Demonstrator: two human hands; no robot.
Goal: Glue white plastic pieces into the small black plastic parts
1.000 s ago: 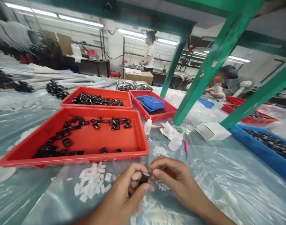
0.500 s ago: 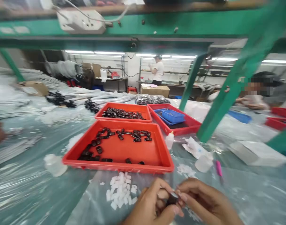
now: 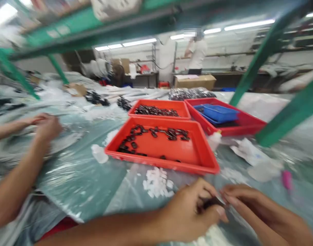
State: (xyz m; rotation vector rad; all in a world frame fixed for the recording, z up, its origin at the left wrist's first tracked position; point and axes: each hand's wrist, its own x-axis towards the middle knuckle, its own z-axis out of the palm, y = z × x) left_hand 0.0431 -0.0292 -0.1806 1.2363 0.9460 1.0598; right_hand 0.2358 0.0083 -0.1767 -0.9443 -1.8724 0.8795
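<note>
Dark stubby piece [image 3: 213, 202] pinched by left hand [image 3: 185, 213], right grip [image 3: 266, 209] pressed together, chunky white bits [image 3: 156, 182], glossy sheeting [image 3: 92, 188]

- Held part [image 3: 210, 203]: dark, near black
- Front tray [image 3: 171, 150]: plain orange-red, its small parts [image 3: 171, 133] blackish brown
- Rear tray [image 3: 181, 107]: the same orange-red
- Side tray [image 3: 248, 125]: deeper, pinker red, around a bright blue tray [image 3: 219, 112]
- Loose pieces [image 3: 156, 183]: white
- Dropper bottle [image 3: 214, 141]: milky white, yellow tip
- Pen-like tool [image 3: 287, 179]: hot pink
- Table sheet [image 3: 94, 191]: grey-green, streaked with white glare
- Slanting post [image 3: 253, 65]: green
- Carton [image 3: 194, 83]: tan
- Standing person's top [image 3: 198, 54]: white
</note>
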